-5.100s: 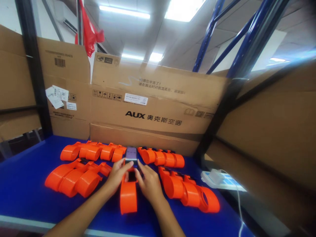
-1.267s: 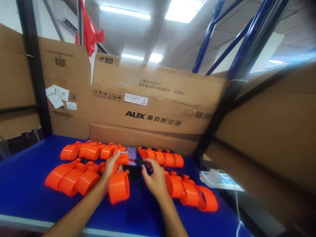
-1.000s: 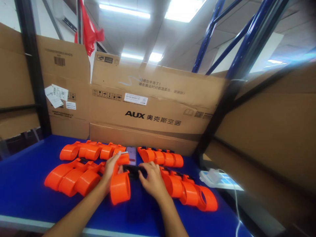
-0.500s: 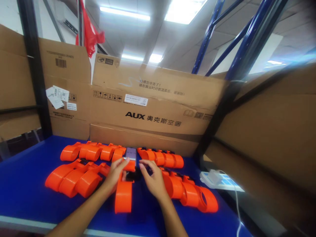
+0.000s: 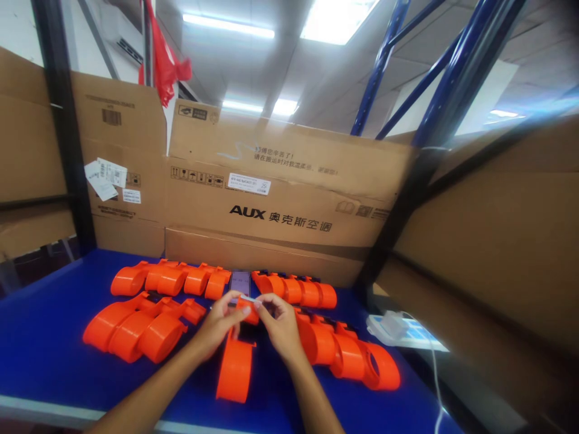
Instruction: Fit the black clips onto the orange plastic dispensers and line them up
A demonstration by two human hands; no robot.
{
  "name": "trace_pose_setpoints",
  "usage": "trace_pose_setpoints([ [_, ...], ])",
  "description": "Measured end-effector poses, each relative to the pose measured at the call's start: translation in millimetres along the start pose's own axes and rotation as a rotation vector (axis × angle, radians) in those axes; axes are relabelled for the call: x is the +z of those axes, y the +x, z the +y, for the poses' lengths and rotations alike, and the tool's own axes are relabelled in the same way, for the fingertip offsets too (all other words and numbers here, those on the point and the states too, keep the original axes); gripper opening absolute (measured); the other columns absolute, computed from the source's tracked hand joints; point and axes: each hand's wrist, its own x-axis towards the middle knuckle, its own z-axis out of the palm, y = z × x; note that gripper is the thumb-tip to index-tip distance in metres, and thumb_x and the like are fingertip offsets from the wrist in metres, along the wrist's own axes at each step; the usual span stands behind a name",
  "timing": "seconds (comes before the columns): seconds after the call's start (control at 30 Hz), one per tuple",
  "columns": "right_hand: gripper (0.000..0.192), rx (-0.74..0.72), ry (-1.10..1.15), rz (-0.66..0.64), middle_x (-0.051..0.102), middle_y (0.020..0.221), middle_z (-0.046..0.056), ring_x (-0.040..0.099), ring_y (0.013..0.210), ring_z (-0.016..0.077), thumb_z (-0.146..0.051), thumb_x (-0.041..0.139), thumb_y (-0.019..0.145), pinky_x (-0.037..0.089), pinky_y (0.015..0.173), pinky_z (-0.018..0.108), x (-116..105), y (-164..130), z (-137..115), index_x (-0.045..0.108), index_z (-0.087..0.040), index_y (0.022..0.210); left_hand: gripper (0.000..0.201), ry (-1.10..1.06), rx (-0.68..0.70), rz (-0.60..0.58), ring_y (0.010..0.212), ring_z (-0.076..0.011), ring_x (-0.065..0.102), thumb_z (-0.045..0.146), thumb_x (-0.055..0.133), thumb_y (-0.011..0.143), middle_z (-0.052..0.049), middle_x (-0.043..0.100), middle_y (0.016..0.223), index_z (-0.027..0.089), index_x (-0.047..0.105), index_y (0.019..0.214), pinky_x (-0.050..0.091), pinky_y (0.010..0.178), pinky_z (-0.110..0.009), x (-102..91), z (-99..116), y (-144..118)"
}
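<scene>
An orange plastic part (image 5: 235, 369) with a wide curved band at its lower end hangs between my hands. My left hand (image 5: 222, 319) is closed around its upper section, thumb in front. My right hand (image 5: 278, 316) is closed too, its thumb and fingertips pinching at the right side of that upper section. A thin pale strip (image 5: 248, 298) shows along the top edge between the fingertips; what it is I cannot tell. Just behind my hands lies a phone (image 5: 239, 283) with its screen lit, its lower part hidden.
Rows of similar orange parts stand left (image 5: 163, 334) and right (image 5: 348, 355) on the blue table (image 5: 49, 331). A white power strip (image 5: 407, 330) with a plugged-in adapter and cable sits at the right. Cardboard panels (image 5: 280, 241) and dark posts enclose the back and sides.
The orange part has shifted slightly right and tilted. My right hand, apart from it before, has come in against its upper end. The pale strip now shows between my fingertips.
</scene>
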Motion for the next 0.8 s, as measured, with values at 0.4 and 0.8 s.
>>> trace_pose_setpoints([
  [0.4, 0.029, 0.02, 0.045, 0.048, 0.071, 0.081, 0.004, 0.063, 0.074, 0.0195, -0.046, 0.073, 0.081, 0.051, 0.069, 0.03, -1.8, 3.9, -1.4, 0.073, -0.017, 0.085, 0.043, -0.019, 0.082, 0.042, 0.045, -0.0086, 0.046, 0.036, 0.08, 0.073, 0.003, 0.062, 0.064, 0.018, 0.062, 0.107, 0.034, 0.05, -0.021, 5.9, 9.5, -1.2],
  [0.8, 0.025, 0.03, 0.099, 0.26, 0.069, 0.079, 0.003, 0.062, 0.076, 0.0204, -0.043, 0.072, 0.079, 0.049, 0.072, 0.031, -12.4, 3.9, -2.8, 0.07, -0.018, 0.083, 0.056, -0.08, 0.052, 0.247, 0.042, -0.0097, 0.045, 0.041, 0.081, 0.067, 0.007, 0.053, 0.047, 0.015, 0.062, 0.114, 0.034, 0.048, -0.021, -4.1, 12.0, 2.7],
])
